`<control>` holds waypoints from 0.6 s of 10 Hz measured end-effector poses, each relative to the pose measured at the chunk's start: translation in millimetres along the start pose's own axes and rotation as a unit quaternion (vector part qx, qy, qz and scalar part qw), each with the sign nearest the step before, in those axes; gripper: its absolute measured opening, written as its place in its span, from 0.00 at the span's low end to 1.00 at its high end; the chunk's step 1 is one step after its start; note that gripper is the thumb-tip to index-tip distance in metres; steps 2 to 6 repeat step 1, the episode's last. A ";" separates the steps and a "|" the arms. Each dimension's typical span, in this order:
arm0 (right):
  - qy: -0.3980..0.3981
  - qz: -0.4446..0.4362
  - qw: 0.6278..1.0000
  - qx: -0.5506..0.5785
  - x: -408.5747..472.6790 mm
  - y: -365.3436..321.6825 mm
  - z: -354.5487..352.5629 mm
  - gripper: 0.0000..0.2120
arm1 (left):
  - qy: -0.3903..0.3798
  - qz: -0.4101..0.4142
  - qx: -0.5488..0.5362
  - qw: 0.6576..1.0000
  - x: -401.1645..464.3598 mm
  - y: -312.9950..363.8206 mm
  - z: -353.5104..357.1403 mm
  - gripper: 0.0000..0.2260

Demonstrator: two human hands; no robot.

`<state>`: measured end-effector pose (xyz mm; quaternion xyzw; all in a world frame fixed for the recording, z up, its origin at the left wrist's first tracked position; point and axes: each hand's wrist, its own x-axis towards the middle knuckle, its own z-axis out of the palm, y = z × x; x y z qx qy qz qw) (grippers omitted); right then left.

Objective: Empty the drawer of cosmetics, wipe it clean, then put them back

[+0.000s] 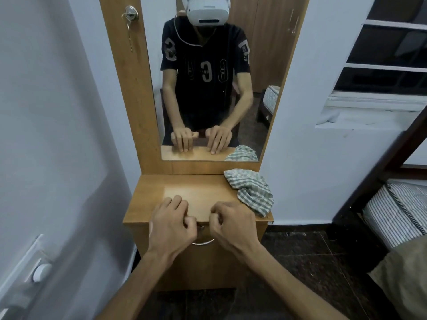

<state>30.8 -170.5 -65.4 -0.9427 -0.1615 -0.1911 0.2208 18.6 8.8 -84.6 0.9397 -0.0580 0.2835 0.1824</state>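
The wooden dressing table (147,199) stands against the wall under a mirror. Its drawer (208,262) is closed, with a metal handle (203,243) and a small keyhole (202,226) showing between my hands. My left hand (172,224) and my right hand (232,224) rest side by side on the front edge of the table top. Their fingers are loosely bent with the tips on the wood, as the mirror shows, and they hold nothing. A green-and-white checked cloth (250,190) lies crumpled on the right of the top. No cosmetics are in view.
The mirror (215,88) reflects a person in a headset. A key hangs in a lock (130,13) on the frame's upper left. A white wall closes in on the left. A bed with a striped mattress (397,211) stands to the right over dark floor.
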 end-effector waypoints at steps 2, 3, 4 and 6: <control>-0.038 0.031 0.998 -0.024 30.7 -7.3 -14.4 0.19 | -0.005 -0.022 0.006 1.000 32.7 7.3 -9.3 0.10; -0.038 0.031 0.998 -0.024 30.7 -7.3 -14.4 0.19 | -0.005 -0.022 0.006 1.000 32.7 7.3 -9.3 0.10; -0.038 0.031 0.998 -0.024 30.7 -7.3 -14.4 0.19 | -0.005 -0.022 0.006 1.000 32.7 7.3 -9.3 0.10; -0.038 0.031 0.998 -0.024 30.7 -7.3 -14.4 0.19 | -0.005 -0.022 0.006 1.000 32.7 7.3 -9.3 0.10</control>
